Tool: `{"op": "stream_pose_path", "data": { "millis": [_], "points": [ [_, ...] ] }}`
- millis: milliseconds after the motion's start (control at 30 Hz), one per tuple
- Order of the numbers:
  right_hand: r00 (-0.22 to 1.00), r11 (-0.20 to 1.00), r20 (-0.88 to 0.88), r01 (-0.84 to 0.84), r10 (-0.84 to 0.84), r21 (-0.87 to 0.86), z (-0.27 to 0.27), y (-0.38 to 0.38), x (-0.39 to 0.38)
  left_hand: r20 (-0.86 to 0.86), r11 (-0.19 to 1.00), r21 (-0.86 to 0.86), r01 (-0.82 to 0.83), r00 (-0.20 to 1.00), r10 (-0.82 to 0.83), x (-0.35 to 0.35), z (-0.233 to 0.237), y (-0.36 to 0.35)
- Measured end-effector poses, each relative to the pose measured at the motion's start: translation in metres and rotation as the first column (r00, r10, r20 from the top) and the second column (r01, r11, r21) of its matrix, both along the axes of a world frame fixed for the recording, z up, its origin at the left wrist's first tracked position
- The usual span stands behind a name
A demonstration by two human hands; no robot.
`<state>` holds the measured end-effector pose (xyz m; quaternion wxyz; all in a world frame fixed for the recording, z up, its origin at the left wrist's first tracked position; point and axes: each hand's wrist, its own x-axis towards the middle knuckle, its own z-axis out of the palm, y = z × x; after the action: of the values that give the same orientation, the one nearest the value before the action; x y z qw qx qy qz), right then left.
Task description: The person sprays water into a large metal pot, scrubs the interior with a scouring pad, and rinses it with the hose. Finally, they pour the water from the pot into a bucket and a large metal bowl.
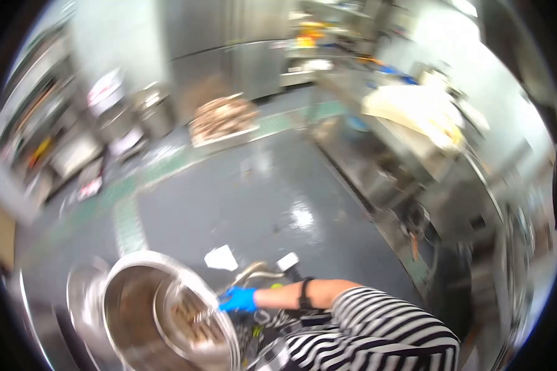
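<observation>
A large round metal pot (127, 321) is at the lower left, its mouth toward the camera. Inside it, a smaller round metal vessel (161, 309) holds brownish contents (198, 331), too blurred to name. My right hand (238, 300), in a blue glove, is closed at the right side of the pot's rim. A shiny streak beside the fingers, inside the rim, cannot be made out. The right forearm has a black band and comes from a black-and-white striped sleeve. My left hand does not show.
Two pale sheets (221, 258) lie near the pot on the grey floor (241, 191). Farther off is a tray (229, 139) heaped with brown pieces. Metal counters (377, 133) line the right, with a pale cloth-like thing (408, 111) on top. Shelves and containers stand left.
</observation>
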<state>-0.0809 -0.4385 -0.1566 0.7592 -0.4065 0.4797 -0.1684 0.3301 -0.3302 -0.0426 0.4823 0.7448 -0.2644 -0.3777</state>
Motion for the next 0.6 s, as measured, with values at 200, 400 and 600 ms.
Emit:
{"op": "stream_pose_path", "data": {
  "millis": [200, 400, 600],
  "points": [
    [0.992, 0.993, 0.103, -0.086, 0.077, 0.076, -0.021, -0.01, -0.011, 0.335, 0.773, 0.634, 0.002, 0.9, -0.278, 0.139, -0.045, 0.133],
    [0.988, 0.982, 0.132, 0.05, -0.075, 0.184, -0.04, -0.002, -0.02, 0.275, 0.768, 0.608, -0.199, 0.961, 0.031, 0.124, -0.062, 0.109],
    [0.979, 0.97, 0.193, 0.014, -0.062, 0.243, -0.006, -0.007, -0.01, 0.412, 0.71, 0.691, -0.132, 0.879, -0.238, 0.104, -0.05, 0.073]
  ]
}}
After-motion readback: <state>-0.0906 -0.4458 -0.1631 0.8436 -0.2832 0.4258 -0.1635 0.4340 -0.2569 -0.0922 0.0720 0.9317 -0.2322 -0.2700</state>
